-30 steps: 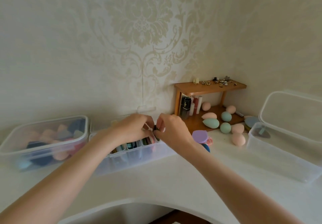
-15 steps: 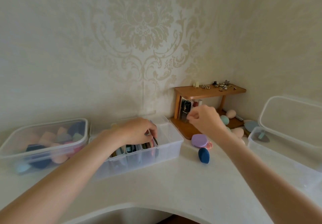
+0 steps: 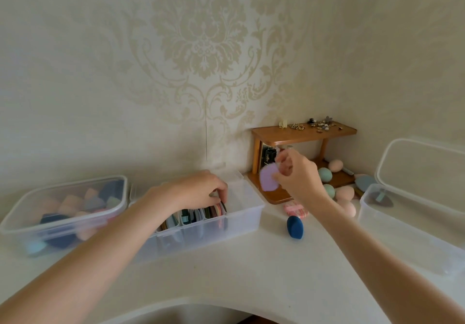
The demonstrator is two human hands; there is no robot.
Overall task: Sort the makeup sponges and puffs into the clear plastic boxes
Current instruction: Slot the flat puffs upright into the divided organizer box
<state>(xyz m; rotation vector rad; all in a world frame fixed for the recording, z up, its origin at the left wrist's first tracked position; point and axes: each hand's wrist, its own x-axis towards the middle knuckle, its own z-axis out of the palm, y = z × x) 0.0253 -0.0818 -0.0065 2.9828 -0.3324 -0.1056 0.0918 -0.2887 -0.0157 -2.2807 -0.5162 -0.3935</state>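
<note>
Cream wallpaper [image 3: 201,34] w/ a big pale-gold damask medallion fills the back wall; a thin vertical seam [image 3: 206,132] runs down toward the counter. Second wall [image 3: 402,59] meets it at a corner on the right, same pattern but fainter. Soft, even light, no hard shadows. Below, a white countertop [image 3: 264,268] wraps the corner, front edge cut in a curve. Tucked in the corner: small two-tier wooden shelf [image 3: 302,132], warm brown, w/ small trinkets [image 3: 317,124] scattered on its top board, too small to tell apart.

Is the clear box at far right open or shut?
Open: the far-right box has its lid leaning upright behind it.
</note>
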